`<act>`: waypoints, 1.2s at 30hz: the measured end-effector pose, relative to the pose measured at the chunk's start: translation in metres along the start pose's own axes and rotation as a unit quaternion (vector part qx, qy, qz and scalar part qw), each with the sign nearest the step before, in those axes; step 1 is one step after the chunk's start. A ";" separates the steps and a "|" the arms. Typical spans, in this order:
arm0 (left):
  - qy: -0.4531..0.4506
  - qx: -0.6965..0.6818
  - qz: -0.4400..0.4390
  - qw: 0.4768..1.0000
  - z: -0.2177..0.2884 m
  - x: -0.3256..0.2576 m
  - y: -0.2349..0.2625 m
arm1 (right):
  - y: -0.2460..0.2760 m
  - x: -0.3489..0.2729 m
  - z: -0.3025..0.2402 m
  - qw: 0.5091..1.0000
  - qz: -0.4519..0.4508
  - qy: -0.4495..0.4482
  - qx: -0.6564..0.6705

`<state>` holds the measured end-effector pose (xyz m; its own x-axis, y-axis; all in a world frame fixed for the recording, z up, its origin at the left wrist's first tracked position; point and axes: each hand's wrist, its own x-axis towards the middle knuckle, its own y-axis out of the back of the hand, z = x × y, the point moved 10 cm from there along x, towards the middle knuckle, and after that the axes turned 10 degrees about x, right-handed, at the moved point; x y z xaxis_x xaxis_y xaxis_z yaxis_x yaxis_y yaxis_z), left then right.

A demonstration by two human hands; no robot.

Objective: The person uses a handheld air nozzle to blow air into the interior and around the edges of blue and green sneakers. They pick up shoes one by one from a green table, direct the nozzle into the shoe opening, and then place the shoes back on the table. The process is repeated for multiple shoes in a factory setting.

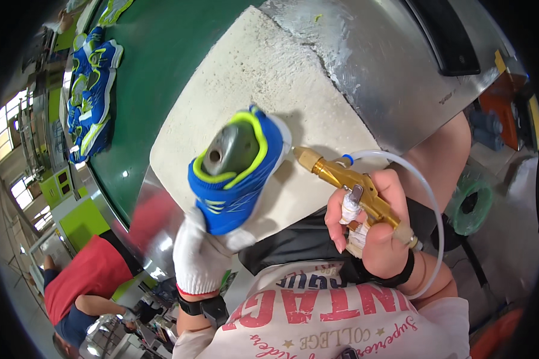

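Note:
In my left hand (200,254), which wears a white knit glove, is a blue sneaker (236,197) with a lime collar lining and a white sole. The glove grips its toe end, and a dark green shoe last (233,146) fills the opening. My bare right hand (371,224) is closed around a brass spray gun (344,178) with white tape wrapped on its trigger area. A clear hose with a blue ring runs from the gun. Its nozzle points at the sole edge from a small gap; whether anything comes out cannot be seen.
Beneath the shoe lies a rough whitish board (221,84) on a metal table (395,78). A green conveyor belt (156,66) carries several blue sneakers (96,90) at the left. Beyond it a person in a red top (90,275) bends over. Green plastic wrap (470,200) hangs at the right.

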<state>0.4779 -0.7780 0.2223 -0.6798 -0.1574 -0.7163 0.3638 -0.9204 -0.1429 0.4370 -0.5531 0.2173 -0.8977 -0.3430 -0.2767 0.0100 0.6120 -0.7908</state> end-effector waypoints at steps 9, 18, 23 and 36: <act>0.122 -0.215 -0.218 0.944 -0.041 -0.025 -0.053 | -0.034 -0.026 0.000 0.926 -0.156 0.041 -0.341; 0.178 -0.183 -0.302 0.918 -0.070 -0.029 -0.126 | -0.025 -0.073 -0.045 0.961 -0.080 0.044 -0.262; 0.158 -0.231 -0.450 0.848 -0.054 -0.023 -0.193 | -0.015 -0.078 -0.060 0.986 0.036 0.082 -0.142; 0.171 -0.313 -0.401 0.843 -0.006 0.017 -0.218 | -0.033 -0.044 -0.060 0.789 -0.113 0.221 -0.562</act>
<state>0.3911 -0.5777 0.2369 -0.6831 0.6374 -0.3564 0.2114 -0.2946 -0.9320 0.4495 -0.5152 0.2885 -0.8891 -0.4039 0.2152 -0.3463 0.9011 0.2609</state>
